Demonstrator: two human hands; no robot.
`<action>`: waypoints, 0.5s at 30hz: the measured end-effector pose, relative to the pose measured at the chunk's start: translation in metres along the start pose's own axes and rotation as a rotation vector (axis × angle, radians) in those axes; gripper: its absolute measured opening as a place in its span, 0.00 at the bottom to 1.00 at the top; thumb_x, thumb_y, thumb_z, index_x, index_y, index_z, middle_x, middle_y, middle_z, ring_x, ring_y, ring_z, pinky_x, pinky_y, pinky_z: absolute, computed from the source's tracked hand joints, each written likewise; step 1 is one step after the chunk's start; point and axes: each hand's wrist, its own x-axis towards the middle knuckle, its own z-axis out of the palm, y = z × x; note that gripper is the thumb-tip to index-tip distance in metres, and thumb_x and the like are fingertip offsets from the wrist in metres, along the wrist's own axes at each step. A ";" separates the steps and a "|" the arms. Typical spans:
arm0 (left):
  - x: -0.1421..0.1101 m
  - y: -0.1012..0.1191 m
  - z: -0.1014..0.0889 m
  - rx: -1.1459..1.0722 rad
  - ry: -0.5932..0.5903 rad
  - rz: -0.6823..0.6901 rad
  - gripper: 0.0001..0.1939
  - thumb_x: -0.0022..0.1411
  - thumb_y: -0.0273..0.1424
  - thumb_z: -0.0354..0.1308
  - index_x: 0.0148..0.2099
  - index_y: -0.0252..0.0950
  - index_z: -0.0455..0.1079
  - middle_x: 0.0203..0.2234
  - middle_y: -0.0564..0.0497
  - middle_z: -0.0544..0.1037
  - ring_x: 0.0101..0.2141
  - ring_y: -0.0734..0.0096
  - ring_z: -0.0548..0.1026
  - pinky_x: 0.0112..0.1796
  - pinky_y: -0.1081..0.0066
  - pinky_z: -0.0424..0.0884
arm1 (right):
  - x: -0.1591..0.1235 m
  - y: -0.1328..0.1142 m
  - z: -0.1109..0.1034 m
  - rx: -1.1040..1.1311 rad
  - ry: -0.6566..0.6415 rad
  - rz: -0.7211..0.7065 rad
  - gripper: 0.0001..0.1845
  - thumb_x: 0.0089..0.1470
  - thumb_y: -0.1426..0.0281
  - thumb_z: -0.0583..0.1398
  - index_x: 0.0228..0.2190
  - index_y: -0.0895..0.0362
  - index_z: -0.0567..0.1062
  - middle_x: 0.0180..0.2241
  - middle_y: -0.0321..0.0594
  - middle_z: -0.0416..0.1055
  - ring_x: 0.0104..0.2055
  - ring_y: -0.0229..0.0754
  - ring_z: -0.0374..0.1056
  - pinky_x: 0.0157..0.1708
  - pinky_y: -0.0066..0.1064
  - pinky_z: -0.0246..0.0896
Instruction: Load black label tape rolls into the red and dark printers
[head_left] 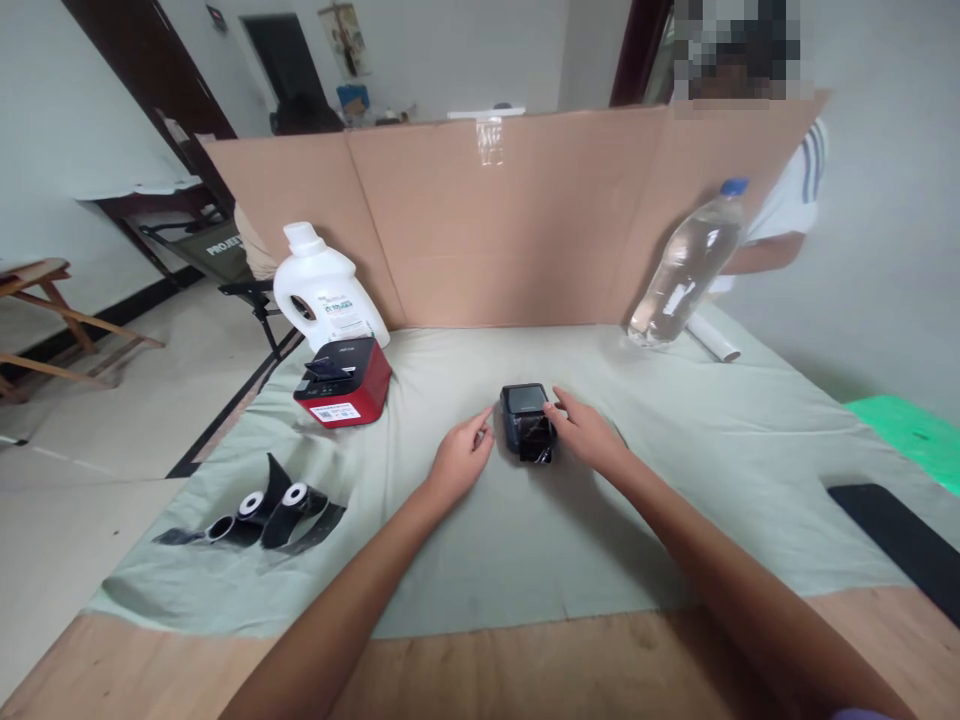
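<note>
Device (526,410) between hands (459,462), "PROJE" on chair (196,252)

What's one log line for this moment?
left hand: beside boxy black device with screen; right hand: at device's right edge; surface: pale-green cloth

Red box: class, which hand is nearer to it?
Left: the left hand is right of the red box; the right hand is farther right, past the black device.

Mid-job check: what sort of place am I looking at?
Probably an ordinary indoor room set up as a makeshift workstation: a cardboard panel stands along the table's far side, a pale green cloth covers most of the wooden tabletop, and a dark chair stands off to the left.
</note>
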 end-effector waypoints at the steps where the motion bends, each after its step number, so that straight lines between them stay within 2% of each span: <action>1: 0.006 -0.002 0.003 -0.026 -0.015 -0.014 0.24 0.66 0.26 0.51 0.63 0.35 0.69 0.41 0.48 0.80 0.30 0.72 0.73 0.37 0.71 0.71 | -0.001 0.008 0.007 0.037 0.018 -0.028 0.33 0.68 0.53 0.45 0.64 0.59 0.64 0.59 0.53 0.71 0.60 0.54 0.67 0.56 0.41 0.62; 4: 0.017 -0.007 0.017 -0.083 -0.031 -0.010 0.24 0.66 0.26 0.50 0.63 0.33 0.69 0.50 0.43 0.76 0.40 0.68 0.75 0.44 0.68 0.72 | -0.007 0.022 0.031 0.102 0.094 -0.116 0.32 0.68 0.55 0.44 0.63 0.59 0.66 0.57 0.53 0.72 0.59 0.55 0.68 0.57 0.46 0.61; 7: 0.017 -0.007 0.026 -0.050 -0.056 -0.004 0.25 0.68 0.26 0.48 0.65 0.33 0.67 0.50 0.41 0.74 0.48 0.63 0.74 0.51 0.64 0.71 | -0.016 0.028 0.050 0.131 0.132 -0.168 0.34 0.68 0.55 0.44 0.65 0.60 0.61 0.58 0.55 0.71 0.60 0.57 0.64 0.59 0.52 0.58; 11: 0.011 -0.006 0.027 0.093 -0.134 -0.017 0.27 0.70 0.27 0.45 0.69 0.37 0.61 0.48 0.42 0.73 0.48 0.61 0.74 0.52 0.61 0.71 | -0.026 0.033 0.059 0.177 0.134 -0.222 0.34 0.69 0.55 0.43 0.67 0.60 0.57 0.63 0.55 0.65 0.64 0.57 0.60 0.61 0.54 0.54; 15: 0.009 -0.004 0.026 0.210 -0.179 -0.044 0.28 0.70 0.27 0.44 0.71 0.39 0.59 0.47 0.43 0.73 0.46 0.60 0.74 0.49 0.61 0.72 | -0.028 0.036 0.059 0.187 0.142 -0.227 0.33 0.69 0.55 0.44 0.68 0.58 0.56 0.62 0.54 0.66 0.63 0.56 0.61 0.60 0.54 0.55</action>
